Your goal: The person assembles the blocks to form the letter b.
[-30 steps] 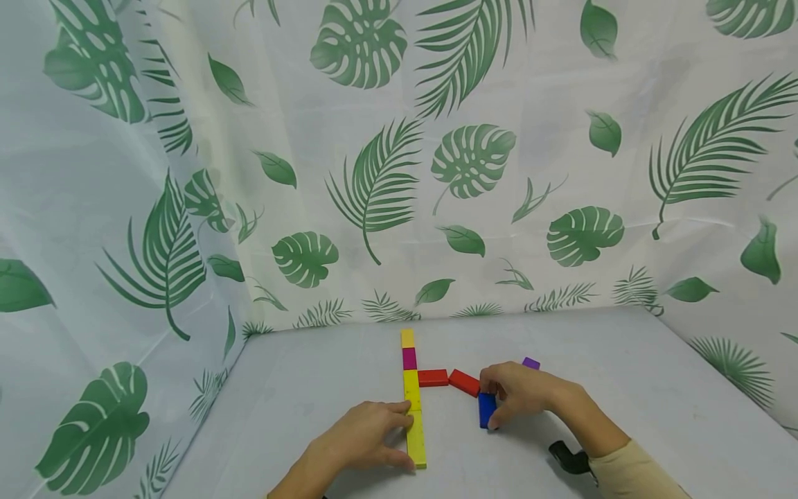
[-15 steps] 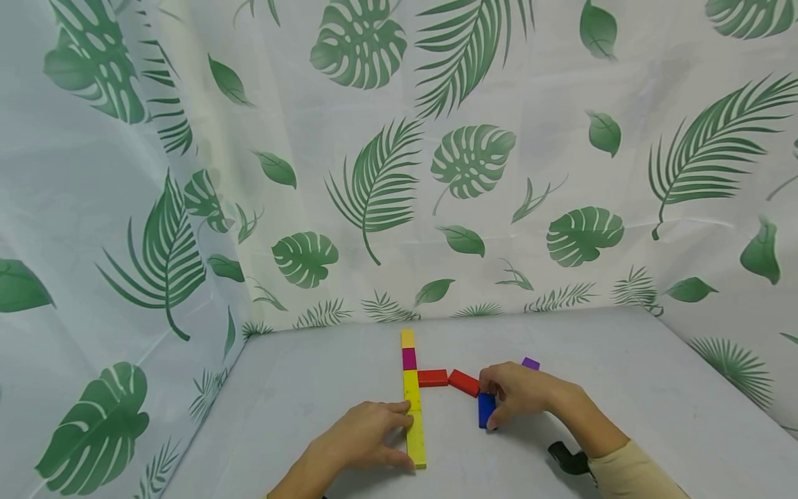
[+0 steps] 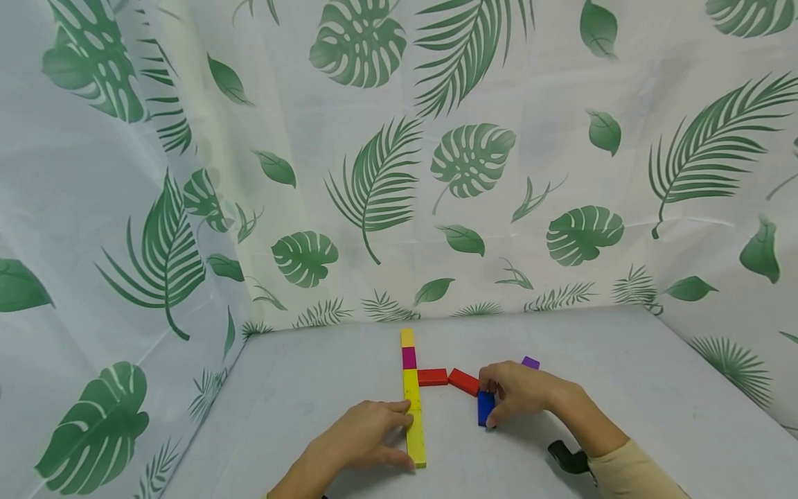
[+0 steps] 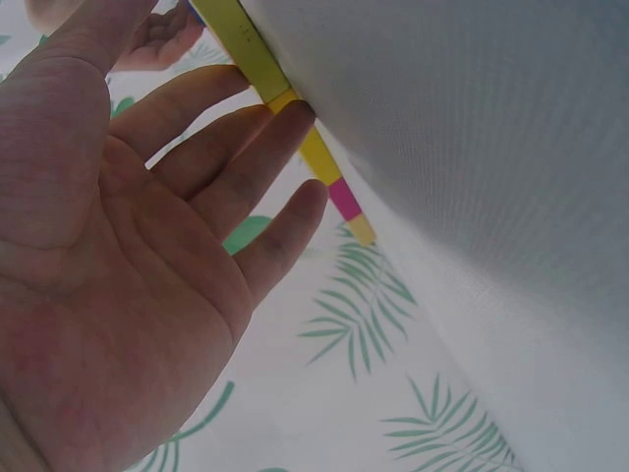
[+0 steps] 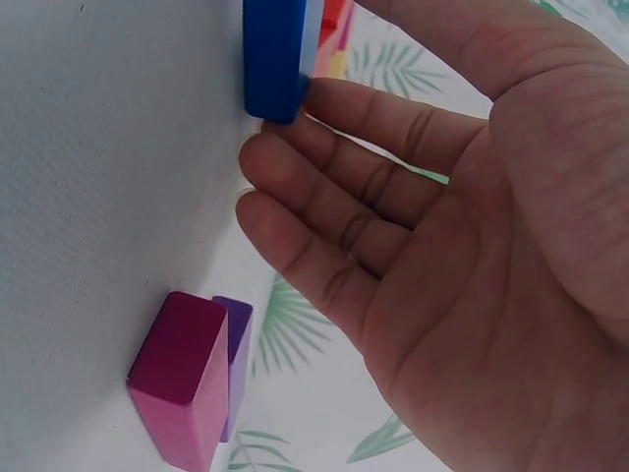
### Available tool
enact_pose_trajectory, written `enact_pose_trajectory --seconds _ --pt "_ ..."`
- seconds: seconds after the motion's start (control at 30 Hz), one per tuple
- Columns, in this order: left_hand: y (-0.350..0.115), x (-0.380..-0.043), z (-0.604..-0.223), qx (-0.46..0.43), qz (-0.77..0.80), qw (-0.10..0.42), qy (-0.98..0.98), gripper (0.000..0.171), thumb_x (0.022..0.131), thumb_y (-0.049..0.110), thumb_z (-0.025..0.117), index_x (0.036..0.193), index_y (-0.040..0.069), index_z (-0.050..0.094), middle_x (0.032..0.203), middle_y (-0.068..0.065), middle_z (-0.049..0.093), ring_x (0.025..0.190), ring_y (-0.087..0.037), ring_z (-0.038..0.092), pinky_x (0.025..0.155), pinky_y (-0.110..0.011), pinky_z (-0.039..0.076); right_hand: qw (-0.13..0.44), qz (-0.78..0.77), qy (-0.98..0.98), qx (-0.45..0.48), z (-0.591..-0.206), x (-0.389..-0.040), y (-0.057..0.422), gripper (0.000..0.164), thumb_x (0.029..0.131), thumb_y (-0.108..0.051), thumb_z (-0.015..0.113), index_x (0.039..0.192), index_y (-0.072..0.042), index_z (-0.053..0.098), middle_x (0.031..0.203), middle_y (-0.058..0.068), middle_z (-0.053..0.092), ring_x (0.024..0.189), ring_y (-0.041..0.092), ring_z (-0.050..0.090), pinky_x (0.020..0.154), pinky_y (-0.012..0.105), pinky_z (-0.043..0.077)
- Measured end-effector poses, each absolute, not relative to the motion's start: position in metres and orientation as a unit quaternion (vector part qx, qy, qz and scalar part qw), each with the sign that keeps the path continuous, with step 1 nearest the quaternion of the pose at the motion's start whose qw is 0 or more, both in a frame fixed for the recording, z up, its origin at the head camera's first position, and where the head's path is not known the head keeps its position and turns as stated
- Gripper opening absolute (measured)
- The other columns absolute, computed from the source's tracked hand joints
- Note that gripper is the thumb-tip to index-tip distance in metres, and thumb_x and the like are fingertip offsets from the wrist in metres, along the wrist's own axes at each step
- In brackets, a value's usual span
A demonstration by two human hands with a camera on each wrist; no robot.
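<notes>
My left hand lies along a straight row of blocks, its fingertips and thumb touching the near yellow blocks. In the left wrist view its fingers reach out loosely to the row's side. Farther up that row come a magenta block and another yellow one. Two red blocks branch off to the right, the second one slanted. At their end, my right hand pinches a blue block between thumb and fingers, its far end right at the slanted red block.
A purple block shows behind my right hand. Beside it in the right wrist view stands a pink block. A black wrist strap piece hangs under the right forearm. Leaf-printed curtains border the pale table.
The blue block has shifted very slightly away and to the left with my right thumb. My left hand and the other blocks stay put.
</notes>
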State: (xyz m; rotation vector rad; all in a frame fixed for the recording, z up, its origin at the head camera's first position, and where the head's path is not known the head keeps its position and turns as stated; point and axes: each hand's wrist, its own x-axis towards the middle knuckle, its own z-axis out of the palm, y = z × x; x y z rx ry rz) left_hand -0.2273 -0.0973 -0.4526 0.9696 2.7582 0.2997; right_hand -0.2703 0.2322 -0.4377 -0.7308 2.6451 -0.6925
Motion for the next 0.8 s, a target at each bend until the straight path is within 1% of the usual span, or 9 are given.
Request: enact_pose_trajectory --seconds 0.17,0.33,0.53,0.67,0.8 --pt "-0.098 -0.227 -0.451 0.330 0.101 0.101 0.933 0.067 0.079 0.066 0.081 0.136 0.033 0.069 0.150 0.010 0.060 0.135 -0.012 0.060 0.111 -0.043 0.052 0.157 -0.246 0.922 -0.254 -0.436 -0.271 0.234 0.041 0.078 -0.030 0.092 0.108 -0.017 0.068 0.096 -0.004 0.065 0.092 0.019 0.060 0.077 0.033 0.056" --pt "-0.098 -0.227 -0.452 0.328 0.103 0.103 0.933 0.067 0.079 0.065 0.081 0.136 0.033 0.069 0.150 0.011 0.059 0.135 -0.012 0.060 0.111 -0.043 0.052 0.149 -0.246 0.927 -0.240 -0.431 -0.272 0.239 0.041 0.080 -0.030 0.090 0.113 -0.016 0.069 0.102 -0.003 0.067 0.096 0.020 0.061 0.080 0.039 0.057" --pt "-0.098 -0.228 -0.453 0.326 0.106 0.104 0.933 0.066 0.078 0.065 0.081 0.136 0.033 0.070 0.150 0.011 0.060 0.134 -0.012 0.060 0.111 -0.043 0.052 0.131 -0.253 0.928 -0.242 -0.425 -0.275 0.245 0.046 0.084 -0.031 0.087 0.121 -0.011 0.069 0.110 0.003 0.070 0.102 0.024 0.063 0.084 0.048 0.059" --pt "-0.098 -0.228 -0.453 0.326 0.106 0.105 0.933 0.067 0.078 0.065 0.081 0.136 0.034 0.069 0.150 0.011 0.059 0.135 -0.012 0.060 0.111 -0.043 0.052 0.108 -0.251 0.933 -0.234 -0.424 -0.278 0.253 0.050 0.086 -0.031 0.086 0.127 -0.009 0.068 0.115 0.006 0.070 0.105 0.026 0.064 0.087 0.047 0.060" --pt "-0.098 -0.228 -0.453 0.331 0.106 0.102 0.932 0.067 0.078 0.066 0.081 0.136 0.033 0.069 0.151 0.010 0.059 0.135 -0.013 0.060 0.111 -0.043 0.053 0.077 -0.247 0.939 -0.227 -0.424 -0.279 0.262 0.050 0.088 -0.029 0.084 0.130 -0.008 0.067 0.121 0.009 0.070 0.106 0.027 0.066 0.088 0.045 0.062"
